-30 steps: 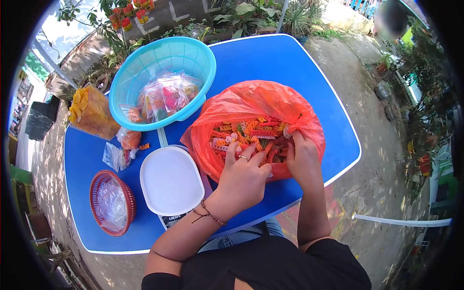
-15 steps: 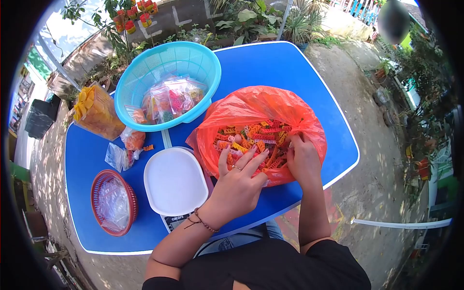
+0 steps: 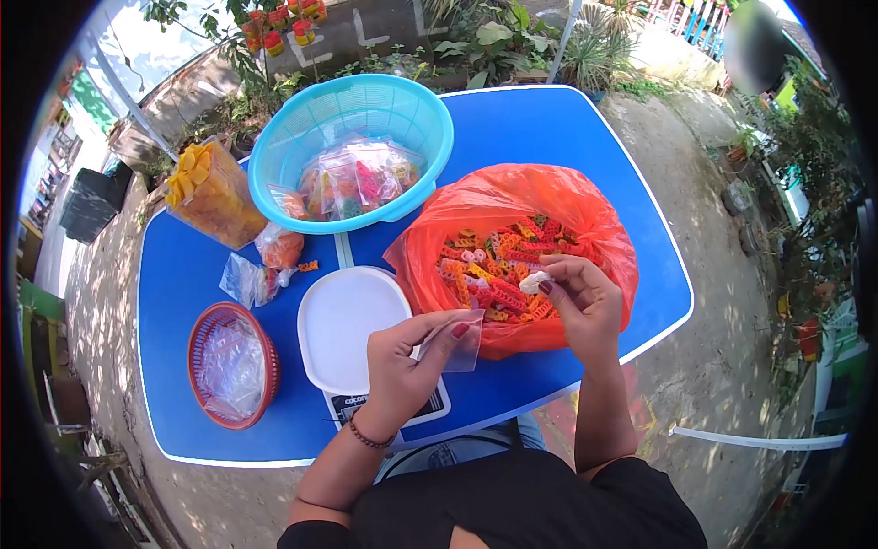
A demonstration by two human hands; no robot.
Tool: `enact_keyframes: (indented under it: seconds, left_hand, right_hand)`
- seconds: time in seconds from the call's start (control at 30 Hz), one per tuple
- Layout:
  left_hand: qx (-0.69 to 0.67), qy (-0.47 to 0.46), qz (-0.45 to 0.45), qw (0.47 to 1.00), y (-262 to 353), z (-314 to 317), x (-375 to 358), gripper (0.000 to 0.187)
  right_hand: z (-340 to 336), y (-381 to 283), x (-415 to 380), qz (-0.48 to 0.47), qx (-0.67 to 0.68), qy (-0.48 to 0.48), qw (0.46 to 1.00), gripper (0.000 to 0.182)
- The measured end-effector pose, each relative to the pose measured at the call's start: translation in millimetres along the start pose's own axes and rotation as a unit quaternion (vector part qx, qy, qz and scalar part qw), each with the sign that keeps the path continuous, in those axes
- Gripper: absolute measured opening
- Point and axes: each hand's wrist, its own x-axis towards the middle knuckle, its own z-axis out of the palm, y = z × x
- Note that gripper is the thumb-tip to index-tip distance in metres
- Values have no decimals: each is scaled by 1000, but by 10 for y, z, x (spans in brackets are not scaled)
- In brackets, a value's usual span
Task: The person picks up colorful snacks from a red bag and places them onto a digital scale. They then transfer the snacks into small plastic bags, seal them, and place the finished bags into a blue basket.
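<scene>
"Holding anything, L hand [image 3: 398,366]?"

"Yep, small clear bag [image 3: 465,346], pinched btwn thumb & fingers. Hand's mostly closed, at the R edge of the scale [image 3: 352,320]."

"And R hand [image 3: 590,311]?"

"Also mostly closed: thumb & fingertips on a small white piece [image 3: 534,282], held over the open red bag [image 3: 494,192]."

"What's in that bag?"

"Lots of spiral pcs [image 3: 498,261], mostly red, orange & pink. Bag's on the blue table [image 3: 585,137], R of scale."

"Rest of the setup?"

"Teal basket [image 3: 352,87] w/ filled clear packets [image 3: 366,174], far side, beyond scale. Red basket [image 3: 273,361] w/ clear plastic bags [image 3: 229,366], L of scale. Tall clear pack [image 3: 219,201] of yellow pcs, by the far L edge, next to the teal basket. Couple of small bags [image 3: 261,270] near it, plus one loose orange pc [image 3: 308,266]."
</scene>
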Motion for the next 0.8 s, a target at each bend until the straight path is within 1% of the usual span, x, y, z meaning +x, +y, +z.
enact_keyframes:
  seconds: [0.07,0.1,0.17,0.2,0.23,0.27,0.33,0.37,0.43,0.5,0.6,0.7,0.8]
  left_hand:
    - [-46,40,-40,997,-10,-191,-100,18]
    - [-65,68,-39,995,40,-281,-154,20]
    - [-65,121,-55,989,45,-505,-295,20]
    - [-67,146,-61,985,30,-611,-376,21]
    - [-69,164,-45,983,-7,-709,-451,24]
    - [-85,193,-66,975,2,-786,-530,25]
    - [-121,246,-102,956,22,-925,-666,27]
    - [-102,254,-116,955,-14,-993,-743,29]
    - [-139,257,-136,947,-43,-1089,-862,32]
    - [-188,265,-147,934,-71,-1136,-926,34]
    - [-186,279,-147,931,-64,-1083,-909,33]
    - [-157,244,-153,944,-94,-1043,-861,32]
    - [-109,193,-133,966,-125,-931,-738,30]
  right_hand:
    - [223,-58,-45,-3,69,-41,997,17]
    - [328,-54,-55,-40,18,-82,996,17]
    - [521,-48,-76,-121,-80,-159,977,17]
    - [649,-88,-105,-118,-95,-183,971,16]
    - [790,-151,-133,-118,-111,-206,965,16]
    - [927,-190,-167,-118,-130,-227,958,16]
    - [1184,-133,-243,-110,-128,-231,958,16]
    - [1276,-116,-264,-107,-138,-239,955,16]
    - [1406,-94,-273,-104,-161,-255,948,17]
    - [1522,-15,-279,-108,-151,-243,952,19]
    - [1570,40,-315,-129,-158,-218,954,22]
    - [1490,-32,-317,-152,-167,-207,952,22]
    - [1287,-123,-293,-172,-191,-202,945,22]
